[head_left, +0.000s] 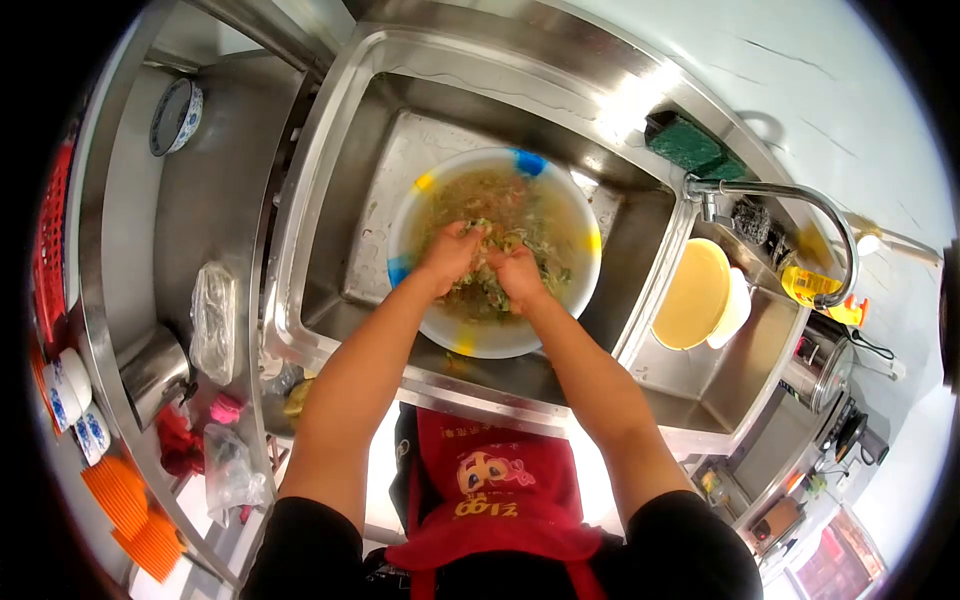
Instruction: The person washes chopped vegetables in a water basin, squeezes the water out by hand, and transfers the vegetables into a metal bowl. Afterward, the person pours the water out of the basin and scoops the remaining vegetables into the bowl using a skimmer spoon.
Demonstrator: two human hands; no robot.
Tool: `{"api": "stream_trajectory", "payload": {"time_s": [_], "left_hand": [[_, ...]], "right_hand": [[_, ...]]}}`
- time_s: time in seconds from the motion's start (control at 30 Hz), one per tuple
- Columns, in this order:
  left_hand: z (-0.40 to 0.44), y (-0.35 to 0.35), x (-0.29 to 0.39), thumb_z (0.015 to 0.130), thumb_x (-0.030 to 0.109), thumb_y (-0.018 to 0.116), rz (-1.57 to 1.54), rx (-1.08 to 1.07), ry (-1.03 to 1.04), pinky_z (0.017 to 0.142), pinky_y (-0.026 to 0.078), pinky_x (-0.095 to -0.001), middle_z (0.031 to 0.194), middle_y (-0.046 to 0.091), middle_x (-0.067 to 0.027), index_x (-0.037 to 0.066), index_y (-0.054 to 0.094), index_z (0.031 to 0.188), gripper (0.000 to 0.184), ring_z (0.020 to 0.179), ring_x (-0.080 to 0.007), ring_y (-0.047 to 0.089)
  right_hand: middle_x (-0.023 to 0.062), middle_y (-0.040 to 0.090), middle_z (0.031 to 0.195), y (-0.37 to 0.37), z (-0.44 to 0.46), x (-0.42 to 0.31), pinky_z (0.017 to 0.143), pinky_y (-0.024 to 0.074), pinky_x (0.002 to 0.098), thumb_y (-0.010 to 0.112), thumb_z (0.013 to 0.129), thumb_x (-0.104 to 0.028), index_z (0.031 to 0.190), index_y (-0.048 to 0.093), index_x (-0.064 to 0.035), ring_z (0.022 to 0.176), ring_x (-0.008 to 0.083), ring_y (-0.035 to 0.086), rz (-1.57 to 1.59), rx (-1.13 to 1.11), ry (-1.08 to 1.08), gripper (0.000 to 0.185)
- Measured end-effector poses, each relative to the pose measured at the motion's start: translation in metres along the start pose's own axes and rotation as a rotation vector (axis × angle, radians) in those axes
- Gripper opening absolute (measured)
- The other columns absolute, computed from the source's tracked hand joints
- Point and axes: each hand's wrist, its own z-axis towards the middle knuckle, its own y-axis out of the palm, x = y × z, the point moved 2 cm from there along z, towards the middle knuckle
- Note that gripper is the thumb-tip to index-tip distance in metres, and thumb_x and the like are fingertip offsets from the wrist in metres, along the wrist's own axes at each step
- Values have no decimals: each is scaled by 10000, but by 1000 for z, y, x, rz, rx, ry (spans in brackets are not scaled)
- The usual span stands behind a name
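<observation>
A large white basin [410, 310] with blue and yellow patches on its rim stands in the left bay of a steel sink. It holds cloudy brownish water with chopped leafy greens [480, 295] in it. Over the middle of the basin my left hand [452, 255] is closed around some greens. Close beside it on the right, my right hand [516, 275] also has its fingers curled round greens. Between the two hands the clump of greens is wet and loose; some fingertips are hidden in it.
A curved faucet [770, 188] reaches over the right bay, where a yellow bowl [692, 295] sits. Green scouring pads [685, 142] and a yellow bottle [805, 287] lie along the back ledge. Steel shelving at left holds a patterned bowl [178, 117] and a metal pot [155, 370].
</observation>
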Motion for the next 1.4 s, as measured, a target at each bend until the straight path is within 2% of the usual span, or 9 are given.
{"api": "stream_trajectory", "payload": {"time_s": [0.23, 0.3, 0.43, 0.5, 0.6, 0.7, 1.03, 1.2, 1.4], "left_hand": [[41, -5, -26, 936, 409, 556, 317, 323, 181, 672, 490, -373, 1086, 605, -157, -74, 475, 1309, 616, 770, -211, 579], [39, -7, -22, 893, 378, 572, 310, 282, 91, 735, 469, -447, 1007, 640, -258, -60, 640, 952, 447, 820, -387, 636], [-5, -8, 5, 892, 319, 582, 400, 120, 62, 876, 450, -446, 1093, 604, -303, -62, 641, 949, 390, 1026, -410, 596], [-2, -13, -6, 896, 258, 584, 801, 145, 537, 991, 413, -443, 1256, 532, -302, -44, 642, 1044, 341, 1204, -390, 505], [-6, -23, -19, 913, 216, 560, 911, 3, 585, 1077, 348, -466, 1430, 395, -260, 23, 579, 1246, 386, 1300, -424, 404], [-3, -22, -25, 926, 227, 545, 1238, 1, 586, 1126, 280, -486, 1536, 254, -190, 119, 410, 1432, 534, 1374, -448, 278], [27, 8, -46, 938, 265, 541, 1423, -36, 171, 1125, 216, -572, 1580, 129, -139, 166, 294, 1480, 604, 1441, -393, 114], [-8, 1, -34, 882, 214, 597, 1466, -42, 472, 1062, 335, -535, 1448, 395, -174, 73, 440, 1382, 543, 1338, -351, 366], [-53, -46, -26, 812, 151, 634, 1646, -269, 417, 946, 445, -473, 1168, 610, -118, 58, 632, 1122, 324, 1127, -316, 554]], "right_hand": [[176, 601, 585, -6, -8, -20, 623, 468, 417, 622, 894, -378, 683, 615, 55, 575, 281, 581, -141, 157, -272, 482], [205, 555, 513, -12, -17, -31, 593, 465, 441, 623, 887, -424, 583, 596, 46, 513, 340, 553, -290, 348, -388, 560], [169, 598, 634, -24, -30, -43, 546, 458, 390, 649, 869, -450, 781, 647, 40, 573, 237, 577, -578, 225, -272, 498], [252, 640, 954, -22, -37, -40, 686, 507, 413, 667, 849, -429, 1055, 635, 21, 749, 315, 648, -685, 207, -658, 496], [289, 486, 1296, -27, -50, -40, 882, 478, 466, 653, 854, -397, 1342, 459, -43, 1039, 412, 592, -822, -24, -503, 634], [261, 392, 1398, -15, -43, -11, 976, 423, 528, 632, 859, -382, 1451, 312, -106, 1180, 449, 495, -1226, 171, -662, 727], [171, 347, 1466, 1, 25, 34, 1058, 323, 582, 579, 881, -294, 1351, 467, -142, 1339, 396, 351, -1454, -135, -86, 506], [169, 461, 1379, -6, -30, -3, 912, 480, 512, 592, 870, -247, 1232, 581, -117, 1177, 372, 531, -1425, 67, -503, 385], [184, 634, 1133, -47, -87, -31, 821, 529, 423, 613, 848, -251, 1215, 579, -55, 993, 347, 635, -1221, -101, -629, 417]]}}
